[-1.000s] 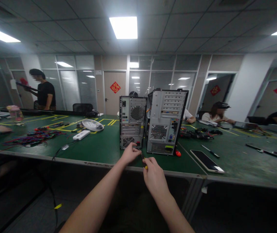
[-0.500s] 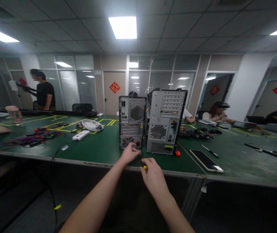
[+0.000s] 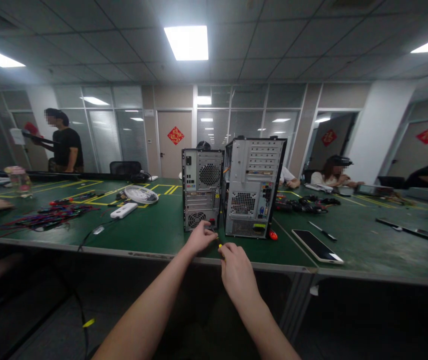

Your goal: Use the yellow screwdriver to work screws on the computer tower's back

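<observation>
Two computer cases stand upright side by side on the green table, backs toward me: a smaller computer case (image 3: 202,187) and a larger computer case (image 3: 253,187). My left hand (image 3: 200,237) is at the lower right of the smaller case, thumb and fingertips drawn together; anything between them is too small to tell. Just right of it, my right hand (image 3: 235,260) is closed around a small screwdriver with a yellow handle (image 3: 220,247). Most of that handle is hidden by my fingers. The screwdriver's tip points toward my left fingertips.
A phone (image 3: 317,246), a pen-like tool (image 3: 322,230) and a red object (image 3: 273,234) lie to the right. Leftward are a white power strip (image 3: 124,210), a white oval basket-like thing (image 3: 141,194) and coloured cables (image 3: 44,217). Several people are around the table.
My right hand has turned around the screwdriver, so less of the yellow handle shows. The left hand stays by the smaller case. The whole view has shifted slightly.
</observation>
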`<state>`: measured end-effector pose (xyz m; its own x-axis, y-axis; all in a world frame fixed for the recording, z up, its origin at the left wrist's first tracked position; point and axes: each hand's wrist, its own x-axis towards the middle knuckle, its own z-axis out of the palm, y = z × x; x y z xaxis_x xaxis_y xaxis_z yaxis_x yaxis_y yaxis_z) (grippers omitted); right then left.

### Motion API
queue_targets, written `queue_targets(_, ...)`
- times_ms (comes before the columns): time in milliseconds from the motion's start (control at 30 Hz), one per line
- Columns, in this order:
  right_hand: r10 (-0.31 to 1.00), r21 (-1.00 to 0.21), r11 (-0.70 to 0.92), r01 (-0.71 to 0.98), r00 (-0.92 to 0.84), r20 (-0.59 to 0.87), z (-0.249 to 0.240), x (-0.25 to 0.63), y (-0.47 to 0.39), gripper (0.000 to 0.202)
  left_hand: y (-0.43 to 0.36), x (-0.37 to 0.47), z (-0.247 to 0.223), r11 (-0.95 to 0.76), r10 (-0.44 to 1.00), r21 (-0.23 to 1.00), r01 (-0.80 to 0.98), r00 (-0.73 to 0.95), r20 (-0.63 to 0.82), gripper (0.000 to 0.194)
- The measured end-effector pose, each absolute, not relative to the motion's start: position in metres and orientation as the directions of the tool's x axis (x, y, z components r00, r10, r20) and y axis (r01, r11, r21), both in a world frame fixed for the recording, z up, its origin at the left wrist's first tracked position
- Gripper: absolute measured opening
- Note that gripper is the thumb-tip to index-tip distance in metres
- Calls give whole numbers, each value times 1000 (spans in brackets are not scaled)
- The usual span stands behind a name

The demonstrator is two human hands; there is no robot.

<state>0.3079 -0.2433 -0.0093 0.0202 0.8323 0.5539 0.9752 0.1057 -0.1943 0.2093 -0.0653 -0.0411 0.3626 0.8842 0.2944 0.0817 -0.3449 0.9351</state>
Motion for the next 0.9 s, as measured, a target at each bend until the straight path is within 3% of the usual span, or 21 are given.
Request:
queue_targets(333, 820, -164, 121, 979, -6, 573, -12, 309, -242, 33, -64, 210, -42, -360, 869, 928, 100, 399, 294, 50)
queue_targets(600, 875, -328, 20, 944, 142, 463, -3, 299, -241, 16, -65, 208, -39, -353, 898, 927, 128, 325, 297, 46)
queue_targets(800, 861, -415, 40, 909, 180, 475, -3, 304, -242, 11, -62, 209, -43, -365, 892, 923, 120, 328, 310, 48)
queue_targets(900, 859, -429, 54, 902, 178, 481, -3, 302, -245, 21, -61, 209, -44, -355, 895, 928, 116, 329, 301, 48)
